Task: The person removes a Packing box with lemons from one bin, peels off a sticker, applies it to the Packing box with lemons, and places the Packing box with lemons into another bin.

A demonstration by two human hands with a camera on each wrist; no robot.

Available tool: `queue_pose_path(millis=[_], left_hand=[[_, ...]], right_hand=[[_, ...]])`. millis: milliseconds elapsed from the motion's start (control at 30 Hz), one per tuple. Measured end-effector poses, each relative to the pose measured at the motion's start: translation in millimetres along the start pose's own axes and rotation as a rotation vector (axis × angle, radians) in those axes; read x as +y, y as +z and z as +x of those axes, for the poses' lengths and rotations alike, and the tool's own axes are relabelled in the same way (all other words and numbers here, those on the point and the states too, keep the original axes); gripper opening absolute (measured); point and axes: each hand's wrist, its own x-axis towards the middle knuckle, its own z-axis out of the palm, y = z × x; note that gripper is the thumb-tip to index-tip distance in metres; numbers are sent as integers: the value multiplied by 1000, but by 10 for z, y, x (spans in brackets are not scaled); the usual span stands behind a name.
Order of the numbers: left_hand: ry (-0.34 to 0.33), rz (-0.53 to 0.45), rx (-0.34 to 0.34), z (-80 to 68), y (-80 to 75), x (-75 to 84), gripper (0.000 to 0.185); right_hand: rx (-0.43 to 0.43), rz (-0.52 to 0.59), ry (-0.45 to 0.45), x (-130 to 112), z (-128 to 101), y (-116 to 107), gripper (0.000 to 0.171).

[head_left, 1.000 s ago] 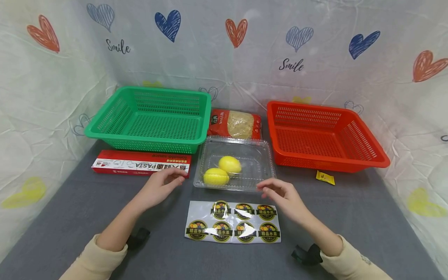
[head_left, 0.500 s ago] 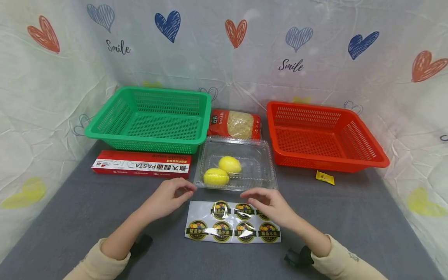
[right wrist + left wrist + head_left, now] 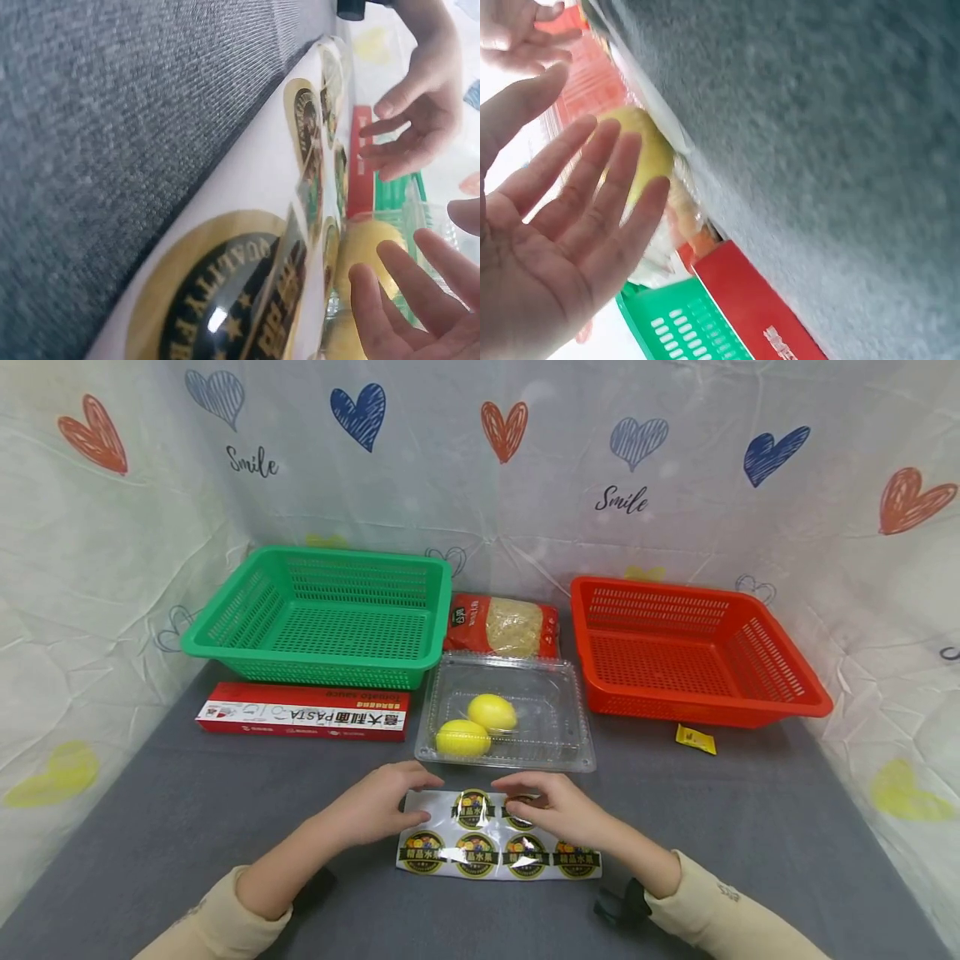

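A white sticker sheet [image 3: 498, 847] with several round fruit labels lies flat on the grey cloth near me. My left hand [image 3: 397, 797] hovers at its top left corner with relaxed, spread fingers and holds nothing. My right hand [image 3: 536, 802] is over the sheet's upper row of labels, fingers loosely bent, also holding nothing. Just beyond them sits a clear plastic clamshell box [image 3: 558, 727] with two lemons [image 3: 491, 712] inside. The left wrist view shows the open palm [image 3: 577, 187] before a lemon [image 3: 649, 142]. The right wrist view shows the labels [image 3: 247, 247] close up and straight fingers [image 3: 420, 300].
A green basket [image 3: 315, 662] stands at the back left and a red basket [image 3: 705, 714] at the back right. A red pasta box [image 3: 300, 714] lies before the green one, a noodle bag [image 3: 506, 625] sits between the baskets, and a small yellow sachet [image 3: 695, 739] lies by the red one.
Both hands have drawn back from the clamshell's front edge toward me and closer together, and now sit over the top of the sticker sheet. Nothing else moved.
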Motion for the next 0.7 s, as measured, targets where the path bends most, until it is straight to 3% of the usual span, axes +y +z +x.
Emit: queue_pose_path(millis=[233,700], left_hand=[[59,107,-26,22,71,48,42],[99,254,-61,95,174,121,38]], right_hand=[[-37,-61,30,21,77,29,35],[-93,-189,7,45,235,114,35]])
